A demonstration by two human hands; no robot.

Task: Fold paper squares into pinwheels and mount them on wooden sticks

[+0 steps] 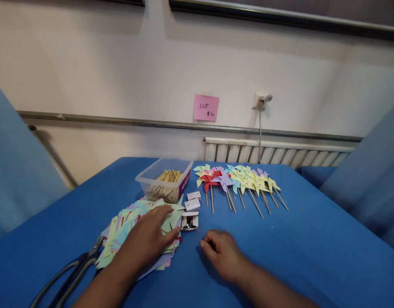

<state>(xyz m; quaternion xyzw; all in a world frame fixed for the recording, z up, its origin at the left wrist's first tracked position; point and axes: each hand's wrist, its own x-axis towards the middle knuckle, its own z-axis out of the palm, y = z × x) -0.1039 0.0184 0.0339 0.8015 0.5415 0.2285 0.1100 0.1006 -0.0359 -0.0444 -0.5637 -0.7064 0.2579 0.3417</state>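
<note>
My left hand (148,235) rests on a thick pile of coloured paper pieces (122,224), cut with slits. Its thumb is spread away from the fingers over a pale green sheet (174,219); the fingertips are partly hidden. My right hand (223,254) is curled into a loose fist on the blue cloth, with nothing visible in it. Between the hands, just beyond them, a small open white box (194,221) holds small shiny metal pieces. Two closed little boxes, a nearer one (192,205) and a farther one (193,196), lie behind it.
A clear plastic tub (145,185) of thin wooden sticks (168,176) stands behind the paper. Several finished paper pinwheels (245,183) on sticks lie at the back right. Large scissors (84,262) lie at the left. Behind the blue-covered table (296,244) are a wall and a radiator (242,152).
</note>
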